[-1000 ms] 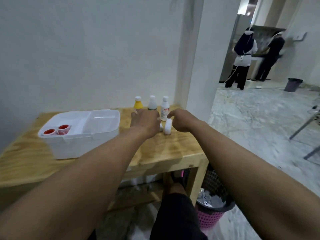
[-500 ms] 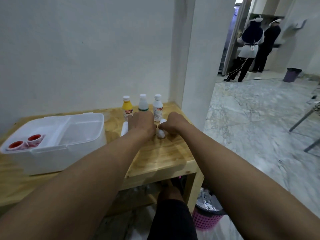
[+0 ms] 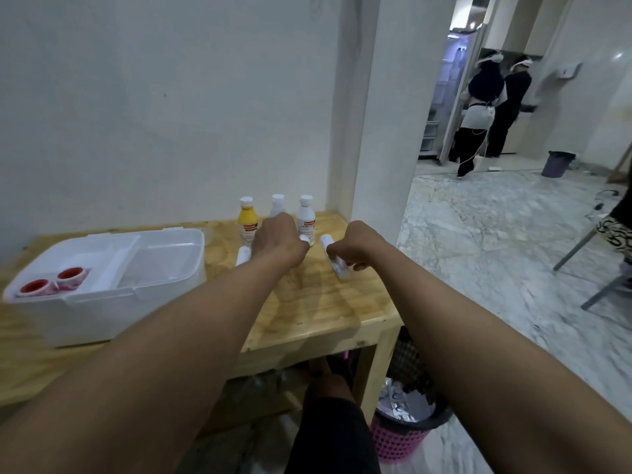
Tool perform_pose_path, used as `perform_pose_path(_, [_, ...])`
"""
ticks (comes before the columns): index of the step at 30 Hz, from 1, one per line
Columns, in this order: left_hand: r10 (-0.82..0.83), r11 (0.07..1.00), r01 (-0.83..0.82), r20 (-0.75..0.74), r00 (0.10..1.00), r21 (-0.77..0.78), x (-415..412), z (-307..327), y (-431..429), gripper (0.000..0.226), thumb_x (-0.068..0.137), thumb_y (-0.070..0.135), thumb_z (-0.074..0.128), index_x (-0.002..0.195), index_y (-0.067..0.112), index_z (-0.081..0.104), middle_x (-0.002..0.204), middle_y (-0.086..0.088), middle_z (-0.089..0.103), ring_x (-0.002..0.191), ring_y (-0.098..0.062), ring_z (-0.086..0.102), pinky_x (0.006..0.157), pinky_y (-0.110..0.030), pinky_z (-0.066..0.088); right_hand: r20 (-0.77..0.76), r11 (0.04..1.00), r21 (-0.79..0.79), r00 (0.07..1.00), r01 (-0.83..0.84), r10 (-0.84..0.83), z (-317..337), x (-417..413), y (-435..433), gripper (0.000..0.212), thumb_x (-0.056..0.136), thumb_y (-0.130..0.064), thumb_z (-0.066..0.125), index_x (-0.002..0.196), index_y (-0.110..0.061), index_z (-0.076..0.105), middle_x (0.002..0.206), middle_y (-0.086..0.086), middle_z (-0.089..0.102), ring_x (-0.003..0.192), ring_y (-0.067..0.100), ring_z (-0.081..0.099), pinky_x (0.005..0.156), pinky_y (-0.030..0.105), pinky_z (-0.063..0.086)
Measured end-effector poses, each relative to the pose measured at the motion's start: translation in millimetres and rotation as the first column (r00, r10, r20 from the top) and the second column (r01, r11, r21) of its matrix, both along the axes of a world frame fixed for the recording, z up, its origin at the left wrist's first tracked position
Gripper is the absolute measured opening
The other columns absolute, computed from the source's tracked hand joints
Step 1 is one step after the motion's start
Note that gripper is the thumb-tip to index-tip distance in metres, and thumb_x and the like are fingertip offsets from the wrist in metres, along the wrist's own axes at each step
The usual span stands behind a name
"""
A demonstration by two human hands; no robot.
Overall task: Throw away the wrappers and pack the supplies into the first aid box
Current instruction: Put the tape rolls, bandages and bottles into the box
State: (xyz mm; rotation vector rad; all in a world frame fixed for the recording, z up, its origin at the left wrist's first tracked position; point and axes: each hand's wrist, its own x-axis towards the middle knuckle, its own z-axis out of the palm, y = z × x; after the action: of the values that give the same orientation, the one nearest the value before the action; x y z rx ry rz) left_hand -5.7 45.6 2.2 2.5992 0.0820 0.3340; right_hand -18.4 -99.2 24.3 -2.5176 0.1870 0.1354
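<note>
The open white first aid box (image 3: 164,268) stands on the left of the wooden table (image 3: 325,313), with two red-centred tape rolls (image 3: 51,283) in its left compartment. My left hand (image 3: 278,242) is closed over a white bandage roll (image 3: 243,257) lying on the table; a white tip shows at its fingers. My right hand (image 3: 354,248) grips another white bandage roll (image 3: 337,265), slightly to the right. Behind the hands stand a yellow bottle (image 3: 247,218), a white bottle (image 3: 305,215), and between them a third bottle (image 3: 277,203) partly hidden by my left hand.
A pink bin (image 3: 400,436) holding crumpled wrappers sits on the floor under the table's right corner. A white pillar (image 3: 383,131) rises just behind the table's right end. Two people stand far off in the doorway. Chair legs (image 3: 581,254) are at the right.
My hands have drawn apart. The right hand has pulled its white roll to the right, away from the left hand. The view has shifted slightly.
</note>
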Motion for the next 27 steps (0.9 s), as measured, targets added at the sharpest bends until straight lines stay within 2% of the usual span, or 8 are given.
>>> perform_pose_path(5, [0.056,0.989,-0.049,0.052,0.997,-0.137,-12.6,41.3,23.8,0.033,0.083,0.034,0.070,0.104,0.009,0.071,0.094,-0.005,0.069,0.091,-0.026,0.066,0.066,-0.028,0.042,0.056,0.997,0.068,0.998,-0.021,0.017,26.9,-10.2,15.2,0.016,0.079,-0.012,0.068,0.070,-0.004,0.056,0.070,0.010,0.060,0.068,0.024,0.062,0.058,0.030,0.055])
perform_pose_path(10, [0.142,0.975,-0.127,0.071,0.987,-0.184,-31.4,78.3,75.4,0.028,0.078,0.030,0.075,0.095,0.008,0.075,0.092,-0.009,0.073,0.080,-0.027,0.066,0.063,-0.028,0.044,0.118,0.987,0.128,0.990,-0.095,0.080,55.1,-20.8,55.2,0.017,0.079,-0.011,0.075,0.083,-0.002,0.061,0.082,0.015,0.068,0.080,0.027,0.071,0.065,0.034,0.059])
perform_pose_path(15, [0.244,0.942,-0.226,0.046,0.969,-0.249,-57.2,97.1,139.2,0.023,0.075,0.026,0.078,0.087,0.007,0.078,0.078,-0.005,0.072,0.074,-0.020,0.066,0.067,-0.026,0.047,0.124,0.970,0.143,0.976,-0.197,0.180,75.2,-28.1,110.7,0.020,0.080,-0.011,0.078,0.079,0.002,0.063,0.077,0.019,0.068,0.066,0.026,0.066,0.065,0.034,0.059])
perform_pose_path(17, [0.275,0.929,-0.260,0.024,0.961,-0.264,-67.7,100.6,164.3,0.015,0.074,0.021,0.077,0.080,0.007,0.079,0.065,0.000,0.068,0.069,-0.015,0.063,0.066,-0.026,0.046,0.130,0.962,0.126,0.965,-0.244,0.228,80.3,-32.4,134.5,0.021,0.081,-0.013,0.078,0.078,0.003,0.066,0.075,0.021,0.069,0.059,0.026,0.065,0.057,0.029,0.060])
perform_pose_path(19, [0.312,0.914,-0.299,0.005,0.950,-0.275,-76.5,101.3,188.8,0.014,0.072,0.019,0.075,0.077,0.007,0.080,0.062,0.001,0.068,0.065,-0.014,0.061,0.061,-0.025,0.044,0.132,0.952,0.113,0.954,-0.285,0.270,83.7,-37.6,157.8,0.021,0.082,-0.013,0.078,0.075,0.002,0.064,0.070,0.019,0.064,0.049,0.023,0.058,0.042,0.021,0.050])
perform_pose_path(21, [0.346,0.899,-0.336,-0.017,0.938,-0.281,-83.3,99.9,211.0,0.015,0.070,0.017,0.075,0.078,0.005,0.079,0.062,0.000,0.069,0.061,-0.014,0.058,0.054,-0.025,0.042,0.126,0.937,0.136,0.944,-0.322,0.306,85.2,-41.3,180.3,0.024,0.083,-0.011,0.077,0.069,0.001,0.061,0.067,0.017,0.062,0.049,0.022,0.056,0.040,0.021,0.049])
perform_pose_path(25, [0.394,0.883,-0.399,-0.074,0.916,-0.248,-89.5,92.3,247.0,0.023,0.062,0.014,0.080,0.083,0.003,0.077,0.079,-0.007,0.075,0.072,-0.020,0.068,0.054,-0.023,0.044,0.108,0.903,0.191,0.922,-0.385,0.371,80.9,-41.0,222.5,0.026,0.083,-0.009,0.077,0.066,0.001,0.061,0.066,0.015,0.061,0.054,0.022,0.058,0.060,0.030,0.060])
perform_pose_path(27, [0.406,0.878,-0.417,-0.096,0.909,-0.236,-90.0,87.3,259.8,0.024,0.062,0.014,0.081,0.083,0.003,0.076,0.084,-0.010,0.074,0.074,-0.022,0.070,0.053,-0.024,0.044,0.104,0.891,0.204,0.914,-0.405,0.391,77.2,-38.9,240.8,0.025,0.083,-0.008,0.078,0.067,0.001,0.060,0.063,0.014,0.060,0.051,0.020,0.058,0.058,0.029,0.060])
